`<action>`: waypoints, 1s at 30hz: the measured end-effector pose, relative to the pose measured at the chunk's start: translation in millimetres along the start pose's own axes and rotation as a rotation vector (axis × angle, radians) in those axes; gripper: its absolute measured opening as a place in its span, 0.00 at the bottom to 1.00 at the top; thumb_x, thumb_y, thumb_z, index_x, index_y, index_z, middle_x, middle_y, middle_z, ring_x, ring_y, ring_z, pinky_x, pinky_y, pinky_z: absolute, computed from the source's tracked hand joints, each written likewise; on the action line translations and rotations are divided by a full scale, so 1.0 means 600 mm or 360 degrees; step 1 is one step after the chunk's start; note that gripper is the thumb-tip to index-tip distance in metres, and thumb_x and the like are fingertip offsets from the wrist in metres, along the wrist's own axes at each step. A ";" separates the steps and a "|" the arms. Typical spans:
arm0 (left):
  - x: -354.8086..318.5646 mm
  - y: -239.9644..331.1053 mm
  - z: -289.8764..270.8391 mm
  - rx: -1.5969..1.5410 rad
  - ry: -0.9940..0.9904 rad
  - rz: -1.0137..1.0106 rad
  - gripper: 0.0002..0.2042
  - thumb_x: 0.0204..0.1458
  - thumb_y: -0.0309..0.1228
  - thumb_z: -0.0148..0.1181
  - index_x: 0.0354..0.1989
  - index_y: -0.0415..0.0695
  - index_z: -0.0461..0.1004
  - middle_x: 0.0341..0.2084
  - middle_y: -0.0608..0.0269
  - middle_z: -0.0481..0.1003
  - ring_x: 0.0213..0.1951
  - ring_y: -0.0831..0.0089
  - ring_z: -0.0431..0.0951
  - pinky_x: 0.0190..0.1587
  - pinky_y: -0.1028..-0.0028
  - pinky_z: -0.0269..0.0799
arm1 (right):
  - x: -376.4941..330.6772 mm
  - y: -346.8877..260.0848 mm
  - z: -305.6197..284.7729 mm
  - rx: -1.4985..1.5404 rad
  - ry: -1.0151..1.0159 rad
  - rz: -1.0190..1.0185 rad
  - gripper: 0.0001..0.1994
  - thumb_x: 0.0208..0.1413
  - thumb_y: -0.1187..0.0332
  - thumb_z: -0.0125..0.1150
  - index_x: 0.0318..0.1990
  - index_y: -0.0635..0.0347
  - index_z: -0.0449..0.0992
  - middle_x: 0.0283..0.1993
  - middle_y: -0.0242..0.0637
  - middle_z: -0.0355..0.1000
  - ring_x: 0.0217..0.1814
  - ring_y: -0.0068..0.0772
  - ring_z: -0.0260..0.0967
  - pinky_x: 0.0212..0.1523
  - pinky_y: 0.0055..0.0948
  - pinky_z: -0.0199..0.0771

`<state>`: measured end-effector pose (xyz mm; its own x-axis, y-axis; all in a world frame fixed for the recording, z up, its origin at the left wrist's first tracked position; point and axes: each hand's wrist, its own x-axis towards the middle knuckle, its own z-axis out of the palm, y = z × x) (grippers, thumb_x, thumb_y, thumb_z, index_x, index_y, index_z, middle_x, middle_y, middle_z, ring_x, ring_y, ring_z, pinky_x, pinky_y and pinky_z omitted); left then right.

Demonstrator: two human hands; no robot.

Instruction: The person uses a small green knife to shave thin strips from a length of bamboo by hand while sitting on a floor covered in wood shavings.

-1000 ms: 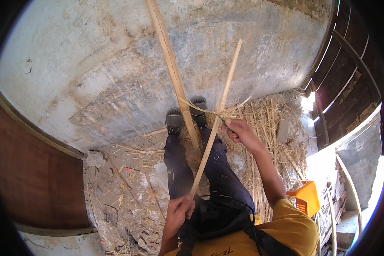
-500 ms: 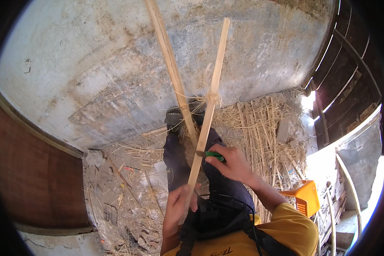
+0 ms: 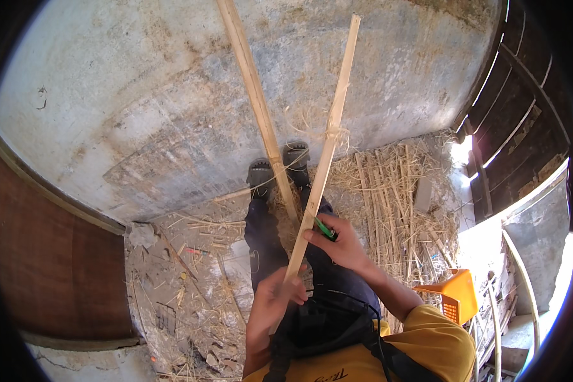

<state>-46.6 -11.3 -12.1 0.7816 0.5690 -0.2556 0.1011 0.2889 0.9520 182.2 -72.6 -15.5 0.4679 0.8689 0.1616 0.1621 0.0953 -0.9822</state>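
A long, pale wooden strip (image 3: 325, 162) with curled shavings (image 3: 337, 134) slants above dark trousers (image 3: 261, 232) and touches the right hand (image 3: 342, 244), its fingers closed round a green tool (image 3: 326, 230); the blurred left hand's (image 3: 272, 297) hold I cannot tell.

Pale wooden strip (image 3: 326, 153), slanted, green-handled tool (image 3: 325, 229)

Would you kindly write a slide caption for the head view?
Left hand and right hand at a long pale strip, the right holding a green tool.
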 end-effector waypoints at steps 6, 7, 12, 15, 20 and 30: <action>-0.004 -0.015 -0.021 0.0171 -0.0053 0.0001 0.12 0.72 0.30 0.66 0.59 0.38 0.80 0.36 0.65 0.80 0.36 0.77 0.82 0.41 0.74 0.80 | 0.026 0.003 -0.012 0.0017 0.0115 -0.0034 0.10 0.70 0.66 0.74 0.46 0.65 0.86 0.26 0.25 0.66 0.32 0.14 0.60 0.32 0.28 0.64; -0.009 -0.014 -0.023 0.0178 -0.0067 -0.0057 0.11 0.73 0.31 0.66 0.56 0.38 0.80 0.34 0.66 0.80 0.35 0.78 0.81 0.40 0.75 0.78 | 0.030 0.003 -0.017 0.0034 0.0140 -0.0027 0.10 0.70 0.66 0.75 0.46 0.65 0.86 0.26 0.24 0.65 0.32 0.14 0.60 0.32 0.28 0.63; -0.015 -0.010 -0.043 0.0299 -0.0135 -0.0248 0.10 0.76 0.34 0.62 0.46 0.39 0.79 0.27 0.73 0.73 0.28 0.84 0.71 0.30 0.77 0.66 | 0.040 -0.001 -0.030 -0.0103 0.0219 -0.0169 0.09 0.69 0.67 0.74 0.47 0.64 0.86 0.25 0.29 0.65 0.30 0.18 0.60 0.31 0.30 0.63; -0.010 -0.028 -0.037 0.0330 -0.0077 -0.0020 0.12 0.78 0.35 0.59 0.43 0.40 0.78 0.24 0.75 0.69 0.23 0.87 0.64 0.26 0.79 0.57 | 0.032 -0.010 -0.031 -0.0349 0.0155 -0.0269 0.10 0.68 0.67 0.74 0.49 0.63 0.85 0.27 0.37 0.71 0.28 0.28 0.70 0.32 0.33 0.69; 0.007 -0.019 -0.025 0.0336 0.0027 0.0015 0.13 0.79 0.36 0.56 0.43 0.40 0.79 0.25 0.73 0.70 0.29 0.84 0.69 0.31 0.75 0.64 | -0.002 -0.021 -0.021 -0.0641 0.0028 -0.0418 0.13 0.67 0.63 0.75 0.50 0.60 0.83 0.37 0.45 0.83 0.35 0.53 0.83 0.35 0.41 0.79; 0.025 -0.011 -0.018 0.0405 0.0168 0.0133 0.12 0.79 0.35 0.56 0.49 0.37 0.78 0.28 0.73 0.71 0.32 0.85 0.67 0.34 0.75 0.64 | -0.027 0.006 -0.001 -0.0904 0.0025 -0.0748 0.15 0.62 0.57 0.80 0.46 0.57 0.86 0.35 0.34 0.82 0.30 0.43 0.81 0.30 0.39 0.78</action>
<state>-42.5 3.7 -24.0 0.7268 0.6634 -0.1781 0.2008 0.0428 0.9787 175.9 -86.5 -21.8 0.2501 0.7909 0.5585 0.7717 0.1855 -0.6084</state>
